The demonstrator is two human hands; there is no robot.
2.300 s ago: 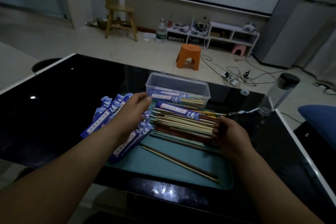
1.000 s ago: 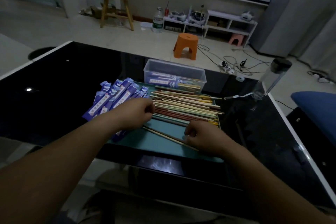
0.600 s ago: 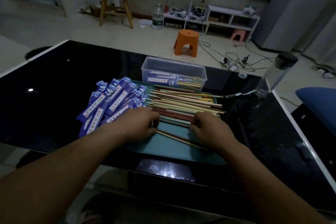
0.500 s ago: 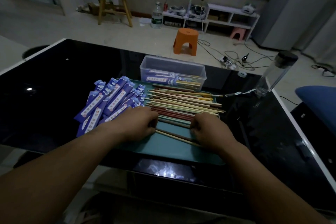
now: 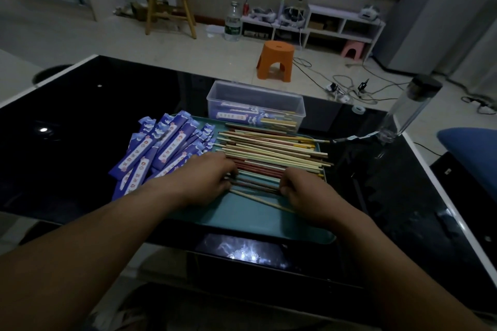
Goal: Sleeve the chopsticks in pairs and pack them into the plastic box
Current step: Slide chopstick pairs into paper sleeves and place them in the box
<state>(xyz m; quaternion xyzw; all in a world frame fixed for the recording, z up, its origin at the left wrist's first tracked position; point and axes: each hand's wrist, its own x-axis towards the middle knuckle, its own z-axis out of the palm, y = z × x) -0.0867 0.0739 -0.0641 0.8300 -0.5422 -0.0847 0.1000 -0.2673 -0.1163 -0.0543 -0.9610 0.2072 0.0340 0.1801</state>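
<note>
On the left part of the green tray [image 5: 250,220], a heap of blue paper sleeves [image 5: 161,150] lies fanned out, and they look empty. Just beside it the left hand [image 5: 207,179] rests palm down, with bent fingers on the left ends of the nearest chopsticks [image 5: 271,154]. It cannot be told if it really pinches them. The chopsticks lie in a big loose pile across the middle of the tray, not yet sleeved. Behind the pile stands the plastic box [image 5: 215,97], with only a few sleeved pairs inside. The right hand [image 5: 304,192] has its fingers curled around a dark chopstick at the near edge of the pile. It seems that the task is at an early stage: most chopsticks wait for pairing, sleeving and packing. At the far right stands a clear bottle [image 5: 408,110].
</note>
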